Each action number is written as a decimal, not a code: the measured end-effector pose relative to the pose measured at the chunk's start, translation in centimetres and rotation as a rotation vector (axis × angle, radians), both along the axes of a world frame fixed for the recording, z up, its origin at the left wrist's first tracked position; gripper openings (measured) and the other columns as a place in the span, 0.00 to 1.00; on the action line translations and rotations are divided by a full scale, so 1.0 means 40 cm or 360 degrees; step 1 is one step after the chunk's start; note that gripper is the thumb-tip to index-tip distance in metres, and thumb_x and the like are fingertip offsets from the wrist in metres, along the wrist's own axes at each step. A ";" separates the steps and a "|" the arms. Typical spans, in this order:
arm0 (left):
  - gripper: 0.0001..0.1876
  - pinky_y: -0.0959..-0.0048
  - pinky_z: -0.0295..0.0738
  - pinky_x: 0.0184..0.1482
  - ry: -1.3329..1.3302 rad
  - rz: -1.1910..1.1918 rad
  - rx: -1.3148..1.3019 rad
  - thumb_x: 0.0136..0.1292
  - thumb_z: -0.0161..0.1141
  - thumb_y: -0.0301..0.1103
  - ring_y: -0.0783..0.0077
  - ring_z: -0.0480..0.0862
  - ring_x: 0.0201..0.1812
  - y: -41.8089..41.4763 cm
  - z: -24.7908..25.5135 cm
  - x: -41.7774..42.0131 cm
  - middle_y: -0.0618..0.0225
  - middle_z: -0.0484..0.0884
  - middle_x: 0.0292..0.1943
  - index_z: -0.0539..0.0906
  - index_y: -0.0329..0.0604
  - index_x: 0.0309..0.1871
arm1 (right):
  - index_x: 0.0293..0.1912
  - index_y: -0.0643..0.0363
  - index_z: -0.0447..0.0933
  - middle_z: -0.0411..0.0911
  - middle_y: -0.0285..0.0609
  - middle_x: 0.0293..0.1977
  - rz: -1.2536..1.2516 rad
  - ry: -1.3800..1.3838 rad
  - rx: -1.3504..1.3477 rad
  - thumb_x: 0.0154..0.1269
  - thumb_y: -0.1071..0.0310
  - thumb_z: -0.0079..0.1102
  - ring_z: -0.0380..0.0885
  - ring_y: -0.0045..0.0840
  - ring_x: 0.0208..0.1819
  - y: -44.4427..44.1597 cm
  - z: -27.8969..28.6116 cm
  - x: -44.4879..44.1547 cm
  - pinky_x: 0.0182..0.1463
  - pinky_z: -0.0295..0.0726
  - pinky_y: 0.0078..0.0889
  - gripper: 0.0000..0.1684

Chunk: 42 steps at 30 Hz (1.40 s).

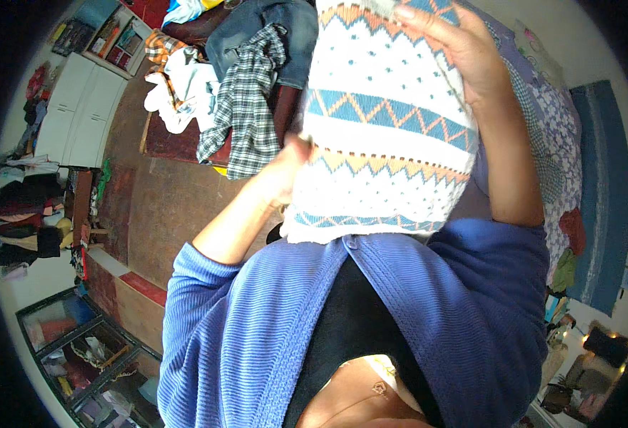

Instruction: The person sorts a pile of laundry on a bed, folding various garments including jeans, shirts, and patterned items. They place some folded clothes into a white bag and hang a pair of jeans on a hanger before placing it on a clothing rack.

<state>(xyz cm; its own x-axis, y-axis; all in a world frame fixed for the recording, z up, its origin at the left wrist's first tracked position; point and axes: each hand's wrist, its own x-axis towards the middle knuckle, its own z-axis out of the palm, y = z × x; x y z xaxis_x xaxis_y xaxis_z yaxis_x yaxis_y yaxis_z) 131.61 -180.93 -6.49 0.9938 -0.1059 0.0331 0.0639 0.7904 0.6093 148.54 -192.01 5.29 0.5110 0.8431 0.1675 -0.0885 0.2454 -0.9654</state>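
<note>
A folded knitted garment (383, 134), white with blue and orange zigzag bands and small dots, is held up in front of my chest. My right hand (466, 53) grips its upper right part, with the thumb lying over the front near the top edge. At the left edge of the knit is my left hand (292, 168), slightly blurred, its fingers partly hidden behind the fabric. The lower edge of the garment hangs against my blue ribbed cardigan (260, 310).
Ahead to the left, a black-and-white plaid shirt (250, 101), blue jeans (292, 43) and white clothing (185, 91) lie on a dark red surface (185, 147). A flowered bedspread (557, 128) is at the right. White cabinets (81, 109) and a black-framed shelf (97, 321) stand left.
</note>
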 end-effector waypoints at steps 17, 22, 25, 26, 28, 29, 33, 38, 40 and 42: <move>0.25 0.72 0.73 0.48 0.0391 0.0040 0.0141 0.49 0.62 0.22 0.71 0.77 0.45 -0.149 0.026 -0.021 0.62 0.77 0.46 0.70 0.33 0.54 | 0.52 0.65 0.66 0.71 0.46 0.45 0.0405 0.0184 -0.0473 0.58 0.66 0.54 0.72 0.31 0.46 -0.474 -0.466 -0.073 0.52 0.71 0.34 0.22; 0.22 0.74 0.73 0.47 0.0142 0.0349 0.0830 0.55 0.60 0.29 0.71 0.77 0.45 -0.202 -0.023 0.078 0.62 0.77 0.45 0.71 0.33 0.53 | 0.47 0.63 0.70 0.75 0.43 0.40 0.0034 0.1029 -0.0305 0.55 0.68 0.59 0.74 0.29 0.42 -0.497 -0.523 -0.132 0.48 0.73 0.32 0.20; 0.24 0.75 0.74 0.45 0.0200 0.0100 0.1202 0.59 0.56 0.46 0.71 0.78 0.43 -0.151 -0.050 0.145 0.61 0.78 0.43 0.75 0.31 0.47 | 0.45 0.62 0.72 0.75 0.42 0.38 -0.0738 0.0909 -0.0265 0.51 0.69 0.62 0.75 0.26 0.37 -0.444 -0.509 -0.110 0.40 0.76 0.29 0.19; 0.30 0.72 0.73 0.48 0.0052 0.0122 0.1181 0.57 0.57 0.51 0.68 0.77 0.46 -0.123 -0.054 0.139 0.57 0.77 0.45 0.73 0.30 0.50 | 0.43 0.63 0.72 0.75 0.41 0.37 -0.1042 0.0923 -0.0449 0.51 0.70 0.61 0.75 0.26 0.35 -0.441 -0.468 -0.104 0.39 0.76 0.29 0.18; 0.39 0.68 0.71 0.54 -0.0029 -0.0021 0.1383 0.53 0.58 0.57 0.62 0.74 0.53 -0.068 -0.095 0.118 0.51 0.73 0.50 0.67 0.28 0.56 | 0.43 0.64 0.72 0.75 0.40 0.36 -0.1083 0.0843 -0.0362 0.49 0.71 0.61 0.75 0.27 0.37 -0.561 -0.554 -0.036 0.42 0.75 0.31 0.19; 0.42 0.66 0.70 0.56 0.0043 -0.0183 0.1605 0.52 0.58 0.57 0.60 0.72 0.56 -0.043 -0.141 0.094 0.49 0.71 0.53 0.63 0.29 0.59 | 0.44 0.64 0.72 0.75 0.40 0.37 -0.1149 0.0740 -0.0499 0.48 0.72 0.61 0.75 0.27 0.38 -0.609 -0.570 -0.011 0.43 0.74 0.32 0.20; 0.31 0.66 0.74 0.48 -0.0481 -0.0486 0.3145 0.54 0.58 0.38 0.55 0.76 0.50 -0.113 -0.390 -0.034 0.47 0.75 0.47 0.64 0.35 0.60 | 0.49 0.66 0.68 0.73 0.42 0.41 -0.0915 0.0526 -0.0701 0.48 0.74 0.60 0.74 0.28 0.42 -0.618 -0.510 -0.005 0.46 0.73 0.31 0.25; 0.12 0.65 0.76 0.40 -0.0071 -0.0928 0.3126 0.53 0.52 0.30 0.61 0.79 0.42 -0.163 -0.389 -0.085 0.62 0.77 0.37 0.78 0.43 0.42 | 0.52 0.65 0.65 0.73 0.41 0.42 -0.0248 0.0065 -0.1061 0.45 0.80 0.62 0.73 0.25 0.44 -0.458 -0.592 -0.025 0.48 0.73 0.28 0.31; 0.10 0.67 0.76 0.40 -0.0018 -0.0963 0.3089 0.53 0.51 0.31 0.62 0.79 0.41 -0.168 -0.366 -0.120 0.65 0.77 0.35 0.79 0.46 0.39 | 0.48 0.65 0.69 0.75 0.42 0.41 0.0119 -0.0107 -0.1125 0.40 0.69 0.69 0.74 0.25 0.43 -0.376 -0.634 -0.033 0.50 0.71 0.27 0.32; 0.10 0.68 0.76 0.39 0.0099 -0.0988 0.2971 0.53 0.50 0.34 0.64 0.79 0.40 -0.168 -0.347 -0.136 0.67 0.76 0.33 0.80 0.48 0.37 | 0.53 0.65 0.66 0.74 0.44 0.42 0.0417 -0.0278 -0.0928 0.41 0.64 0.69 0.71 0.27 0.46 -0.314 -0.707 -0.045 0.54 0.67 0.28 0.38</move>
